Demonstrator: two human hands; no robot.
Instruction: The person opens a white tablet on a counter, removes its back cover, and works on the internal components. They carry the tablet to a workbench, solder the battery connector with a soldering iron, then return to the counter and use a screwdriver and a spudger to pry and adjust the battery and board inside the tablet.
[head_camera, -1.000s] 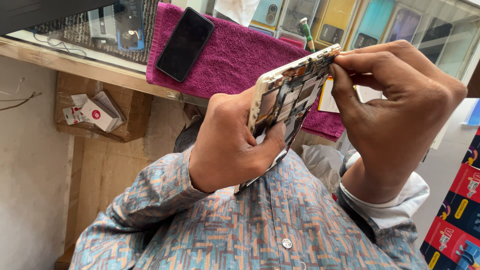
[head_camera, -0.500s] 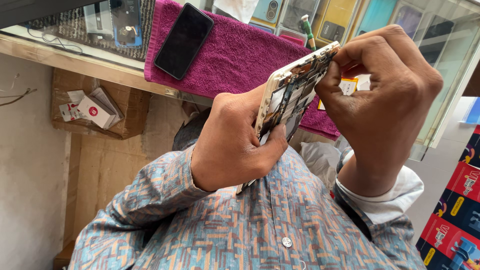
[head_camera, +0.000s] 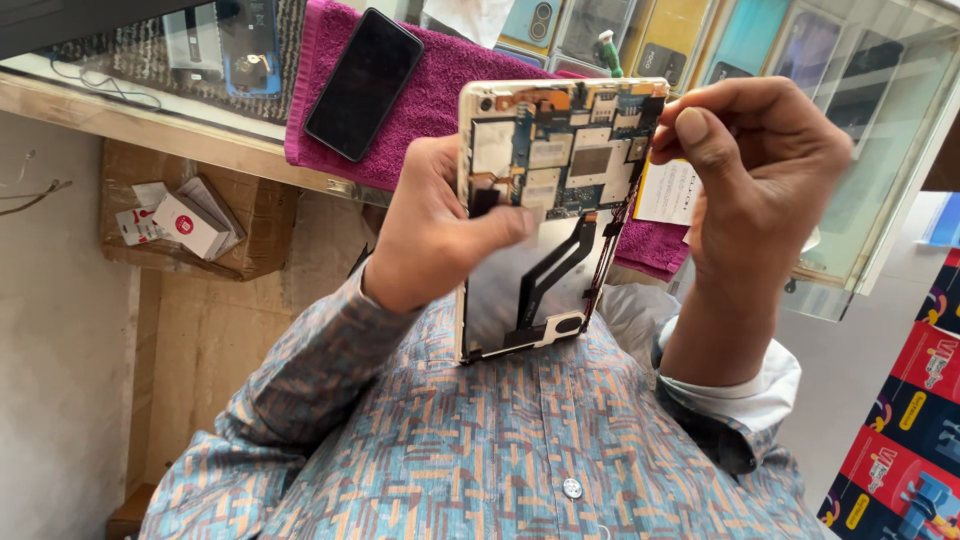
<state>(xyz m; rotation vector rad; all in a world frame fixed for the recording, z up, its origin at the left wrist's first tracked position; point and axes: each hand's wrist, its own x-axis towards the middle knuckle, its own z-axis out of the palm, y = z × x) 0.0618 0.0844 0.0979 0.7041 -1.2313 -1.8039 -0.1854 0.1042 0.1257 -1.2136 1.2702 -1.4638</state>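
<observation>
My left hand (head_camera: 440, 235) grips an opened phone (head_camera: 545, 215) with its back cover off. The circuit board, black flex cables and bare frame face me, and my left thumb lies across the board. My right hand (head_camera: 755, 175) is at the phone's upper right corner, thumb and fingers pinched together against its edge. Whether anything small sits between those fingertips cannot be told. The phone is held upright in front of my chest, above my patterned shirt (head_camera: 520, 450).
A black phone (head_camera: 363, 83) lies on a magenta towel (head_camera: 440, 95) on the glass counter (head_camera: 150, 120). A green-handled tool (head_camera: 608, 50) and a white paper slip (head_camera: 668, 190) sit behind the held phone. A cardboard box (head_camera: 185, 225) with small cartons stands lower left.
The opened phone has turned from edge-on to facing me with its inside showing. My right hand has shifted to the phone's upper right corner.
</observation>
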